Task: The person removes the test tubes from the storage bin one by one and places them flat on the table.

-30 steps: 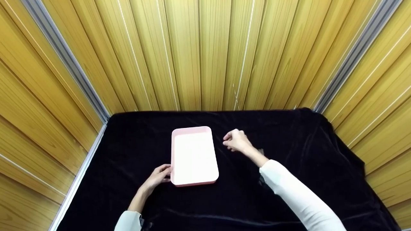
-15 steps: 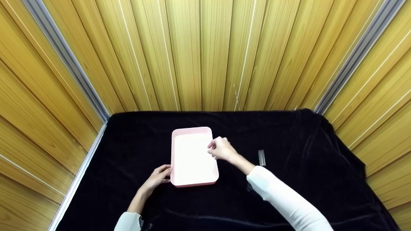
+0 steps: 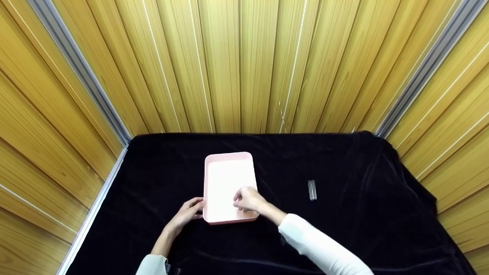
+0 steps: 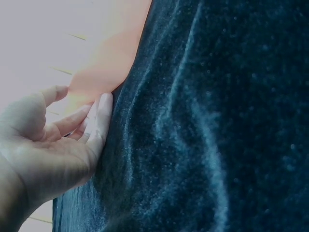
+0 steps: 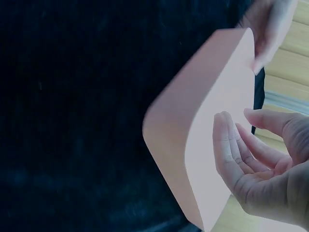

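Observation:
A pink rectangular tray [image 3: 229, 183] with a bright white-looking inside lies on black cloth. Thumb and fingers of my left hand [image 3: 188, 210] hold its left side near the front corner; the left wrist view has the thumb tip at the upper edge and the fingers low against the outer wall. Over the tray's front right part is my right hand [image 3: 249, 199], palm down, fingers bent with the thumb close to them. In the right wrist view the tray's pink interior surrounds those fingertips; I cannot tell whether something clear is between them. Clear slim tubes [image 3: 312, 190] lie side by side to the right.
Black velvety cloth [image 3: 355, 214] covers the table, with soft folds near the front. Yellow wood-patterned panels [image 3: 256, 65] enclose the back and both sides, joined by grey metal posts [image 3: 82, 68] at the corners.
My right hand has moved left and toward me, from beside the tray to over its front right part. The clear tubes have come fully into sight. The left hand has stayed in place.

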The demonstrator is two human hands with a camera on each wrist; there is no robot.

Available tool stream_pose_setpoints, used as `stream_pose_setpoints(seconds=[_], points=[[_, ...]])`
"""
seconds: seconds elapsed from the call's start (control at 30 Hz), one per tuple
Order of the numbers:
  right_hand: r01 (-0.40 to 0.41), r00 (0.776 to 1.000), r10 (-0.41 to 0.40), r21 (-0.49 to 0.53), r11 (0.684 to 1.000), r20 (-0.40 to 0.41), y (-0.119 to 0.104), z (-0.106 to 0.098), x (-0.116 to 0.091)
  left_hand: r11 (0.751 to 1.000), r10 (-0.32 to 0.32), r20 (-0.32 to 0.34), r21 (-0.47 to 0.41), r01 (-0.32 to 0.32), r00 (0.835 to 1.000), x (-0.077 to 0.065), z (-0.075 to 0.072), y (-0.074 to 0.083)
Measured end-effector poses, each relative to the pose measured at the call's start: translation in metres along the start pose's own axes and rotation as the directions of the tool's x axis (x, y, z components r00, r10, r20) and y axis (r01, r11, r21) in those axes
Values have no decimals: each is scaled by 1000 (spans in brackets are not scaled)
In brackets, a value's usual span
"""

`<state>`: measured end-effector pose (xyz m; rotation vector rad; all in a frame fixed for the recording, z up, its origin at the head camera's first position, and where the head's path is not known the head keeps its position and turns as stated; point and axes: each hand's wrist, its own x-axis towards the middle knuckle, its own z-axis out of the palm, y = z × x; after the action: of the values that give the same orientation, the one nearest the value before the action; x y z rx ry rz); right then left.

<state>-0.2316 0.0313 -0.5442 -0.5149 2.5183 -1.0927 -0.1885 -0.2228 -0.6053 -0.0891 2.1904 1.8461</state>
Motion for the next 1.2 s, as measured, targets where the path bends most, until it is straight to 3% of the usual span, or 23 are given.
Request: stream_pose_setpoints(seconds=[0.27, 0.47, 0.7, 0.9, 1.2], points=[[-32, 999, 32, -57, 998, 1, 3, 26, 0, 1000, -3, -12, 2, 3, 1000, 1, 2, -1], [-25, 998, 21, -52, 998, -58, 4, 38, 1, 1000, 10, 1, -12, -10, 1000, 1, 2, -3], [-21, 990, 12, -66, 998, -139, 4, 46, 3, 999, 0, 2, -48, 0, 1000, 2, 0, -3], [-62, 989, 50, -84, 995, -138, 2, 49, 3, 999, -4, -10, -41, 4, 1000, 0, 0, -3], [-147, 982, 117, -212, 966, -146, -8, 53, 2, 1000, -11, -27, -17, 10, 1000, 0, 3, -3]])
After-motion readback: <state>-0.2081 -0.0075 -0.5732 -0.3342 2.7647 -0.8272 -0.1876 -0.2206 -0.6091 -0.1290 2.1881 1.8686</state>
